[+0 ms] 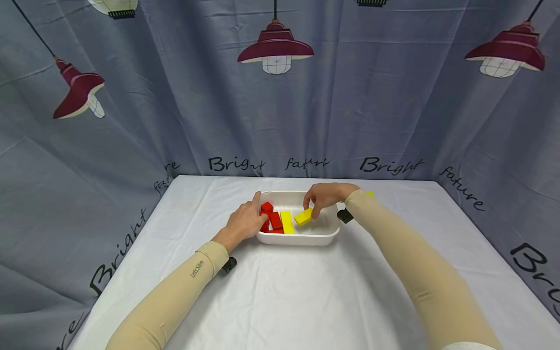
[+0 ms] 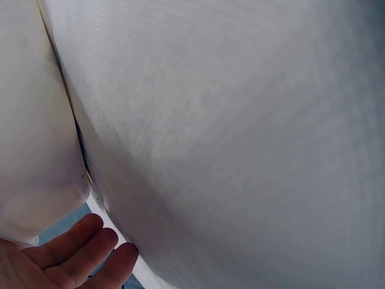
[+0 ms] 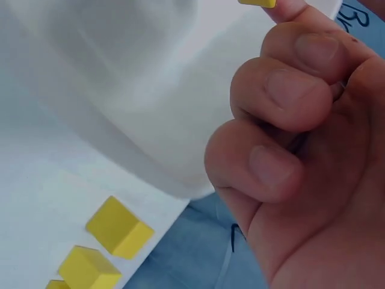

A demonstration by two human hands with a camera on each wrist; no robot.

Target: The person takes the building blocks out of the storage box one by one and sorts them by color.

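Note:
A white rectangular tray (image 1: 317,239) stands on the table, red blocks (image 1: 275,221) in its left part and a yellow block (image 1: 287,222) upright-lying beside them. At the tray's left end my left hand (image 1: 247,218) holds the rim, thumb over the inside and fingers along the outer wall. In the left wrist view those fingers (image 2: 90,256) reach beside the tray's wall. My right hand (image 1: 325,194) pinches another yellow block (image 1: 303,217), tilted, over the tray's middle. In the right wrist view only a corner of this block (image 3: 258,2) shows; the other fingers are curled.
To the right of the tray, several yellow blocks (image 3: 119,227) lie on the white-covered table (image 1: 302,291), mostly hidden by my right forearm in the head view. A grey-blue curtain (image 1: 363,112) printed with lamps and lettering hangs behind and at the sides.

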